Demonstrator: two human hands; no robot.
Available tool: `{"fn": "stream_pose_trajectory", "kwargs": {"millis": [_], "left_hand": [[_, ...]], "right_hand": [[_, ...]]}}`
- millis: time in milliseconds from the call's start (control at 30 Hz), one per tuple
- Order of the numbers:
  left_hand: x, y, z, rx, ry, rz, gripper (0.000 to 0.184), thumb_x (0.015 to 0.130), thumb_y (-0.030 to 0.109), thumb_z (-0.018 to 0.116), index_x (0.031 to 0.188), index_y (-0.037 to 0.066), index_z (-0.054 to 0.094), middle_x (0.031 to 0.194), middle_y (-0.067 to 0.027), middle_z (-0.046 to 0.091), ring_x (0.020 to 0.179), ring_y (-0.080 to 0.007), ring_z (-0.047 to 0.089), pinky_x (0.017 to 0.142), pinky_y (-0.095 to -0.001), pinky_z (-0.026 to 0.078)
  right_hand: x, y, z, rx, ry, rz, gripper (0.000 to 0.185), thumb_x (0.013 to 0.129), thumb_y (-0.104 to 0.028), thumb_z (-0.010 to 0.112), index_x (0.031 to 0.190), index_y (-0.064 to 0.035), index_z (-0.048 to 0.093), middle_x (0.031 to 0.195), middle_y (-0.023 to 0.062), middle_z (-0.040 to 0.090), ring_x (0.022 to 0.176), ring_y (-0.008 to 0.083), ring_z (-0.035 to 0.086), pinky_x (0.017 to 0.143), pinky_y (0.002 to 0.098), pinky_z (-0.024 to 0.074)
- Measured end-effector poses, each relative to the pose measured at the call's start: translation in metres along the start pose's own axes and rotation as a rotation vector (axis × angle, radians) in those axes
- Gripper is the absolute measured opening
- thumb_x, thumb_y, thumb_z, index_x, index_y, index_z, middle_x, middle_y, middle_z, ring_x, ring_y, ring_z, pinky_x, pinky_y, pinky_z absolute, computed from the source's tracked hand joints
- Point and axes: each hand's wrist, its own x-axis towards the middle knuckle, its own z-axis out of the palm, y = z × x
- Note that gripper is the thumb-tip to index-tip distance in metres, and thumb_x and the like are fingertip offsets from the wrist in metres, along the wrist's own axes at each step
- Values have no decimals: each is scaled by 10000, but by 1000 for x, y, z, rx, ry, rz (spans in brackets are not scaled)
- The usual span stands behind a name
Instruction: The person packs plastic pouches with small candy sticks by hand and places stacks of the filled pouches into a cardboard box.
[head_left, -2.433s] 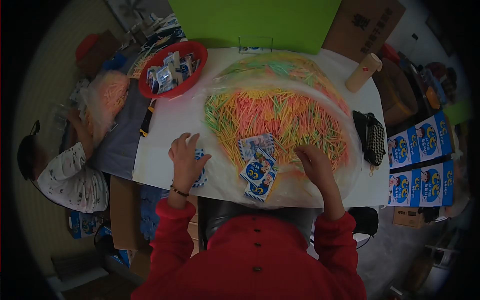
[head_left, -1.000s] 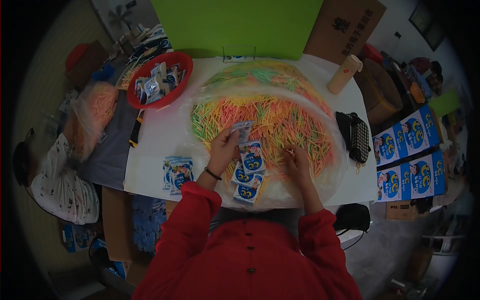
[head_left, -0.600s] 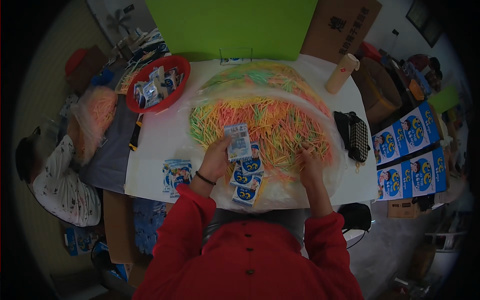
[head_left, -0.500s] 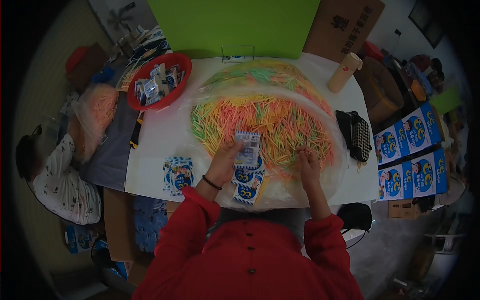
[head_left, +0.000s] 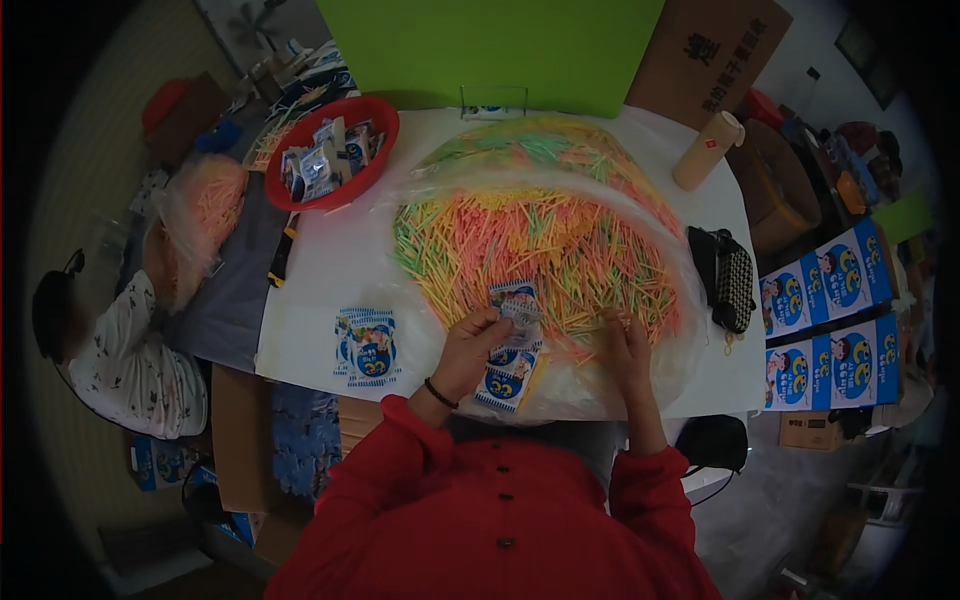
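Note:
A printed packet [head_left: 520, 308] is pinched in my left hand [head_left: 469, 352], over the near edge of a big clear plastic bag [head_left: 596, 383]. The bag is full of thin coloured sticks [head_left: 520, 235]. Other blue-and-white packets [head_left: 503, 385] lie just below the held one, partly covered by it. My right hand [head_left: 629, 355] is closed at the near right part of the sticks; what its fingertips hold is too small to make out. A small pile of packets [head_left: 368, 348] lies on the white table [head_left: 310, 300], left of my left hand.
A red basin [head_left: 388, 150] of packets stands at the back left, near a yellow-black cutter [head_left: 283, 250]. A bottle [head_left: 708, 150] and a checkered pouch [head_left: 737, 285] are at the right. A co-worker [head_left: 135, 355] sits at the left. Blue-white boxes [head_left: 850, 370] are stacked at the right.
My left hand left the pile at the left and took hold of a packet, now lowered towards the others. My right hand's fingers have closed, staying by the sticks. The camera view has shifted slightly.

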Motion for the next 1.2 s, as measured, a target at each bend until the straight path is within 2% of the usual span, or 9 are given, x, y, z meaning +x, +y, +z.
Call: {"fn": "stream_pose_trajectory", "kwargs": {"millis": [100,167,367,567,800,900,1000,1067,1200], "left_hand": [[-2,1,3,99,-42,-5,143,918,59,610,1042,10,661,980,-16,683,885,-89,626,798,-243,507],[0,-1,11,230,-58,0,169,916,63,615,1068,1,657,982,-17,683,890,-82,621,796,-234,502],[3,-3,24,342,-150,13,233,919,59,611,1137,-20,636,1009,-28,679,918,-75,614,803,-222,494],[2,-2,29,313,-195,44,237,942,53,571,1159,-30,617,1062,-44,665,972,-92,613,853,-232,491],[7,-6,33,276,-234,78,260,969,63,526,1207,-19,591,1103,-49,648,1024,-105,602,895,-247,480],[21,-15,28,287,-208,81,260,968,63,529,1215,10,588,1140,-25,622,1046,-93,576,912,-234,457],[32,-9,34,225,-220,76,297,966,45,517,1260,33,559,1148,-23,611,1039,-103,576,922,-245,451],[36,1,47,271,-268,144,318,951,37,539,1269,39,551,1135,-22,615,1033,-110,580,918,-258,457],[33,16,60,598,-260,401,342,890,18,627,1226,39,568,1096,-16,625,1011,-125,588,903,-291,467]], "right_hand": [[6,-49,0,218,162,65,148,1012,-139,431,1089,-45,516,1091,110,629,1023,182,602,944,317,433],[8,-83,7,833,67,130,162,1027,-189,403,1068,-47,469,1089,135,627,1066,241,603,984,374,423],[16,-128,27,742,-157,-172,139,1027,-163,385,1073,-51,454,1071,153,631,1066,249,604,1024,436,402],[19,-104,41,600,-286,-200,118,1014,-121,398,1091,-57,460,1119,132,625,1300,269,427,1064,422,341],[22,-96,33,353,-350,-203,206,1007,-121,417,1190,-38,466,1270,147,546,1328,267,395,1070,393,333],[23,-108,24,375,-368,-177,322,959,-120,523,1258,-29,445,1335,135,499,1339,228,382,1080,380,325],[29,-108,11,109,-185,-296,403,863,-107,647,1232,-44,499,1243,119,562,1244,232,480,1043,387,353],[35,-98,1,-270,-83,-363,345,780,-95,717,1103,-72,600,1070,93,624,1074,264,568,982,389,380],[33,-108,-3,-399,39,-505,218,767,-85,717,976,-81,656,881,82,623,872,286,579,847,401,393]]}}
